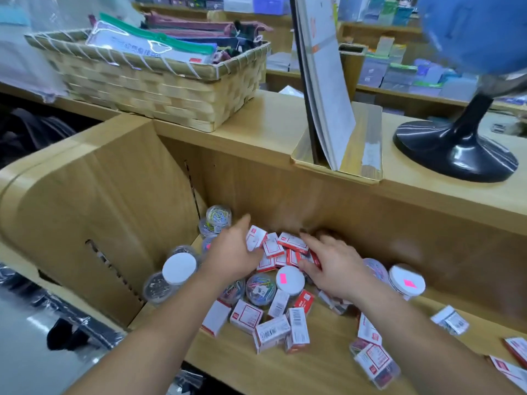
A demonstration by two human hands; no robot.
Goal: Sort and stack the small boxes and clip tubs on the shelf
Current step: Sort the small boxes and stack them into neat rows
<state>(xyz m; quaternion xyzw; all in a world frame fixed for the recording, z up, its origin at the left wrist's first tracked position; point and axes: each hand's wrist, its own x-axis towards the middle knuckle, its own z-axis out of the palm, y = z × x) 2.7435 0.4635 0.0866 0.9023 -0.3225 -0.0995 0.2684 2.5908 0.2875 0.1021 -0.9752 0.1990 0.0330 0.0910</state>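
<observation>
The boxes (292,243) are mostly heaped at the far middle of the shelf (285,372), with more lying loose at the near edge (271,332) and a few strays off to the right. The tubs (219,216) are all over the place. Two are stacked in the far left corner, some lie on their sides near the left wall, one white lid sits mid-heap and another tub is over on the right.

The left hand (231,252) is pinching one box (254,237) between thumb and fingers, just above the heap. The right hand (333,266) has its fingers laid over the top of the heap with the thumb at the near side. It's too blurry to tell if that's a proper grab or just pressing down.

As for what could go wrong, that heap is loose and tilted every which way, so raking through it could shove boxes into the sideways tubs. Those are round, so they'd likely roll toward the open near edge and off. The near boxes sit right under both forearms too, and a careless drag back could sweep them off.

Up top there's a basket (159,89) at far left and a globe (453,149) at far right, both well clear.
</observation>
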